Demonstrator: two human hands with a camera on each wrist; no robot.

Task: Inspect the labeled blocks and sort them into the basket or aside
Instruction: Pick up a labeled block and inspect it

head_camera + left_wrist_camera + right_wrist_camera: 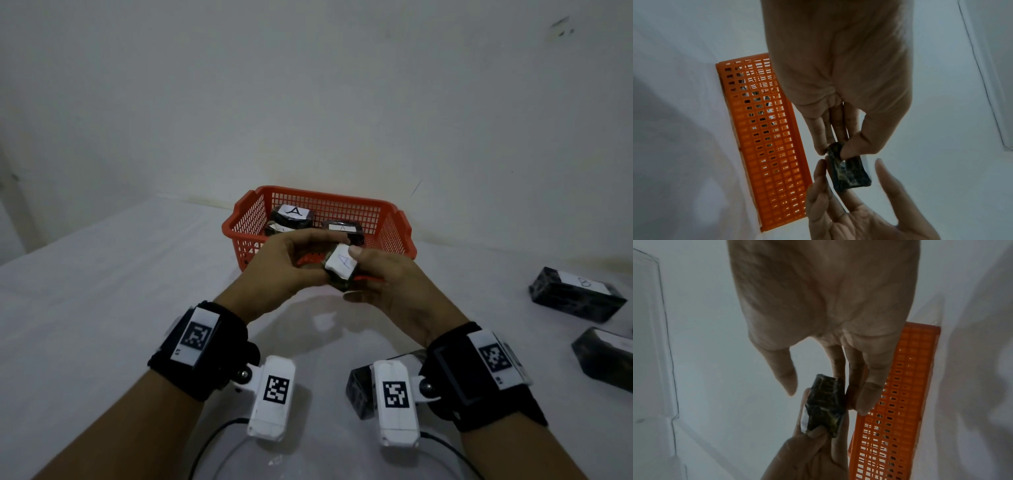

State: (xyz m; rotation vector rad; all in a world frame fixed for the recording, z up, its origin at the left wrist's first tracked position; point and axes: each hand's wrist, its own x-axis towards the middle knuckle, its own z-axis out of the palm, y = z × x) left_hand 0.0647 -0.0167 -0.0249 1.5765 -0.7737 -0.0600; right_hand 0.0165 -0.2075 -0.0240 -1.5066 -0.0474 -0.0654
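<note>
— White cloth covers the table (102, 291), plain wall behind. What's on it?

— An orange basket (394, 209) with A-labelled blocks (292, 216). Dark blocks (575, 294) lie aside, far right.

— And the hands?

— Left hand (277, 270) and right hand (390, 281) both pinch one A-labelled block (340, 267), hiding the basket's near wall.

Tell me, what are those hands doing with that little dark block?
A person holds a small dark block up in front of the orange basket, the left hand pinching one end and the right hand holding the other. Its white label shows an A. Blocks with A labels already lie in the basket. A block with another label sits aside on the white table.
</note>
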